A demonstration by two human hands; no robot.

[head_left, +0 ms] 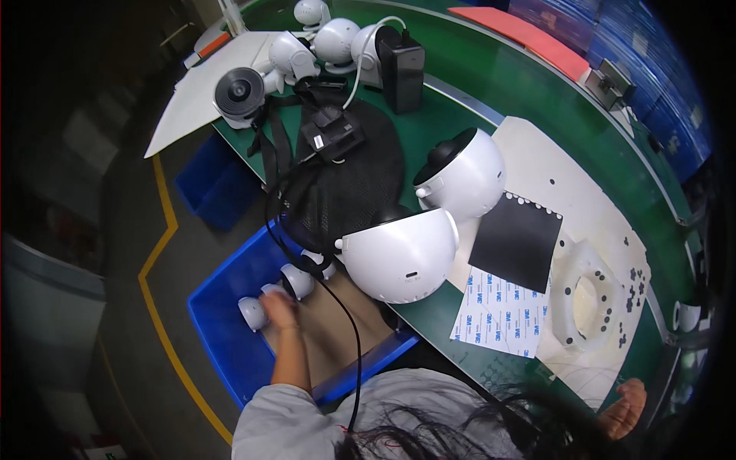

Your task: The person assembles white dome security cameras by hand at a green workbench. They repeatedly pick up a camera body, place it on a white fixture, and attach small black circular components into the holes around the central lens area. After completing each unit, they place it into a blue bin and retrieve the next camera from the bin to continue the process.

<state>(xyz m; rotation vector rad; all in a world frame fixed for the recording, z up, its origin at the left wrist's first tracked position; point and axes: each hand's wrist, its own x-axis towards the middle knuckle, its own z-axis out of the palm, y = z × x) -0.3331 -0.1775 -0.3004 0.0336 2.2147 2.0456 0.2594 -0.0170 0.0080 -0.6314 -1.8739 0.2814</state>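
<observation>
Left hand (280, 309) is hanging beside white units (252, 313) along left edge of blue bin (217, 346); grip unclear. Right hand (622, 410) is hovering, loosely open, by near-right corner of surface (477, 362).

Soft light catches the white housing (402, 261) brightly here; the floor (192, 264) lies dim at left; the left hand (280, 309) looks slightly smeared; fisheye curvature bows the green strip (529, 88); blue stacks (652, 46) blur at right, and black vignetting swallows the corners.

A yellow line (158, 251) bends across the grey floor (181, 270).
</observation>
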